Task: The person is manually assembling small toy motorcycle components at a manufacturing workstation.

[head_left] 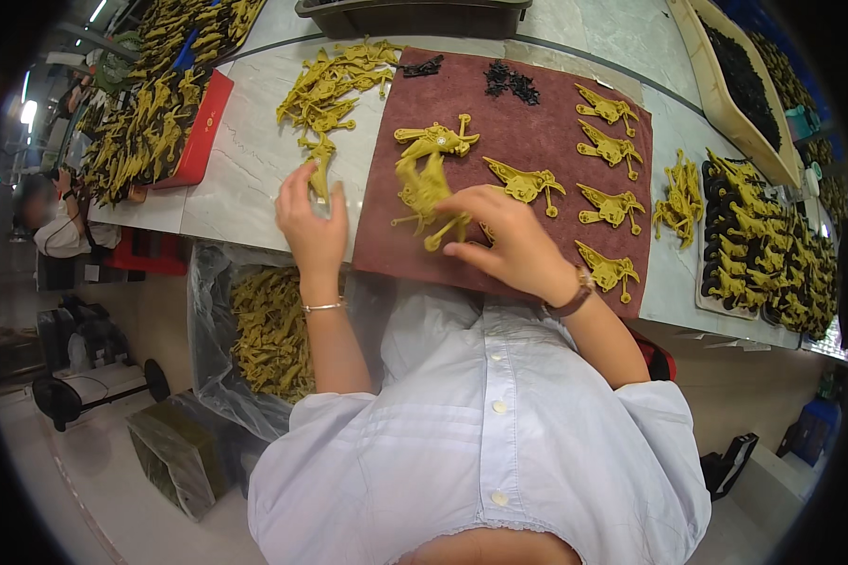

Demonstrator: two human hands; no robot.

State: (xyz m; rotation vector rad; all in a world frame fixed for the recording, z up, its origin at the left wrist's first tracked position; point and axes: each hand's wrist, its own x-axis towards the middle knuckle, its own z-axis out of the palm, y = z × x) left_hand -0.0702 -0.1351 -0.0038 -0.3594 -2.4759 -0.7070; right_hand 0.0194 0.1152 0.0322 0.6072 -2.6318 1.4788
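Note:
At the left edge of the maroon cloth, my left hand (pixel 311 226) has its thumb and fingers around the lower end of a yellow-green molded plastic part (pixel 319 162), just below a loose pile of similar parts (pixel 334 89). My right hand (pixel 513 240) is over the cloth, its fingers and thumb at another yellow-green part (pixel 424 191), smeared by motion. Just beyond that lies a flat part (pixel 436 141) with a small pale round spot. Close by my right hand is one more part (pixel 523 179), and another is partly hidden under the hand.
Several matching parts (pixel 609 151) line the right side of the maroon cloth (pixel 575 89). Small black pieces (pixel 511 83) lie at its far edge. A red tray (pixel 207 127) holds parts at left; filled racks (pixel 763 245) stand at right. A plastic-lined container (pixel 269 325) sits below the table.

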